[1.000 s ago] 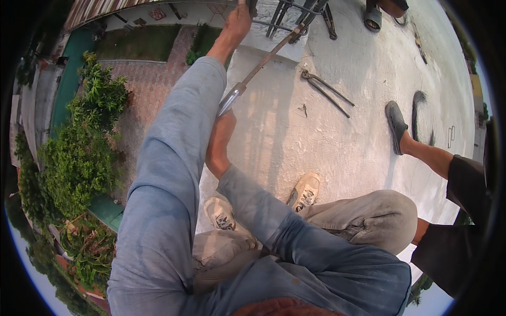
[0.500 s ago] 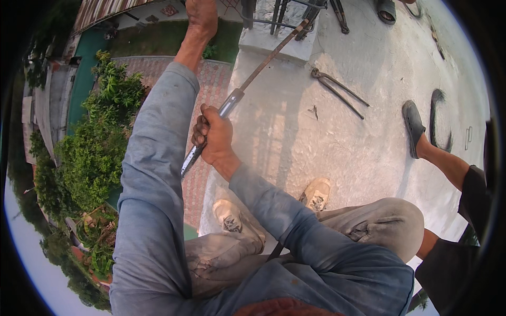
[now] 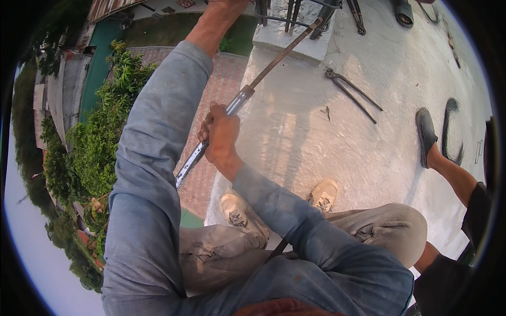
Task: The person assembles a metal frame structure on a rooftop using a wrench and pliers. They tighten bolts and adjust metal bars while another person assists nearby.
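My right hand (image 3: 223,134) is wrapped round the shiny metal tube (image 3: 241,100) that forms the handle of a long rusty steel bar (image 3: 284,52). The bar slants up to the right, its far end against the upright rebar (image 3: 319,26) at the top of the view. The tube's lower end (image 3: 191,166) sticks out below my fist, over the brick paving. My left arm stretches forward past it. Only the back of my left hand (image 3: 227,4) shows at the top edge, left of the rebar; its fingers are cut off from view.
Rebar rises from a pale concrete block (image 3: 295,46). Long-handled pincers (image 3: 354,95) lie on the concrete slab (image 3: 369,158), with another dark tool (image 3: 357,17) farther off. A person's sandalled foot (image 3: 427,138) stands at right. Past the slab's left edge are lower paving (image 3: 224,73) and shrubs (image 3: 95,152).
The whole scene has shifted slightly right and down in the view. My left hand has gone farther out past the top edge. My right hand keeps its grip on the bar's handle.
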`<state>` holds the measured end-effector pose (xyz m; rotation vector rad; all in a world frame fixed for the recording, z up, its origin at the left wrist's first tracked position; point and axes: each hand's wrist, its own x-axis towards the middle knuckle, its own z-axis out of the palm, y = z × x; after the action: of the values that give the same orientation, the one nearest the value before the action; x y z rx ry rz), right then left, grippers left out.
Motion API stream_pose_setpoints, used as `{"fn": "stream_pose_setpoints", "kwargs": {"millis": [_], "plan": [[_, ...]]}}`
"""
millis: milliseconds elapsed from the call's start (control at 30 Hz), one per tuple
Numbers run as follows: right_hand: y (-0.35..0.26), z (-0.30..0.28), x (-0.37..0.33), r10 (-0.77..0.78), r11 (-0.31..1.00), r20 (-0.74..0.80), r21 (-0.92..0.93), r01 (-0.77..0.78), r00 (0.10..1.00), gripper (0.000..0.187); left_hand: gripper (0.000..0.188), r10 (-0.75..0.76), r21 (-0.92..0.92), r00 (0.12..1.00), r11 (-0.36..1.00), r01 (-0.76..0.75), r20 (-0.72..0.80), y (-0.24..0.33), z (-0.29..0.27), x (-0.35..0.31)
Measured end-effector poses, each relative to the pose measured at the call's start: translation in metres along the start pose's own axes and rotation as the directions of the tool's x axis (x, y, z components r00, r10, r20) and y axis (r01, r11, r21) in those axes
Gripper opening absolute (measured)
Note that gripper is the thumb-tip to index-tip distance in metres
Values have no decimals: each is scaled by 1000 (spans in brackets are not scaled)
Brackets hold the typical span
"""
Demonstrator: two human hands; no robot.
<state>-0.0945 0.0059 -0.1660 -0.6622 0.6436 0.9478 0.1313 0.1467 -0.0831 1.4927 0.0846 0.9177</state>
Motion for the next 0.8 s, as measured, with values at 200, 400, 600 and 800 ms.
{"fn": "stream_pose_setpoints", "kwargs": {"millis": [200, 400, 600, 800], "plan": [[0, -3, 1, 2, 1000, 11, -26, -2, 1000, 23, 29, 139, 692, 822, 473, -545, 553, -30, -31, -93], [1, 0, 0, -12, 1000, -7, -27, 12, 1000, 28, 28, -17, 727, 739, 194, -658, 673, -47, -40, -95], [-2, -10, 5, -44, 985, -94, -170, 27, 995, 28, 20, -90, 827, 864, 353, -437, 495, -59, -27, -113], [-7, -30, 7, -8, 986, -47, -169, 0, 999, 28, 27, -193, 847, 846, 321, -424, 497, -70, -32, -114]]}}
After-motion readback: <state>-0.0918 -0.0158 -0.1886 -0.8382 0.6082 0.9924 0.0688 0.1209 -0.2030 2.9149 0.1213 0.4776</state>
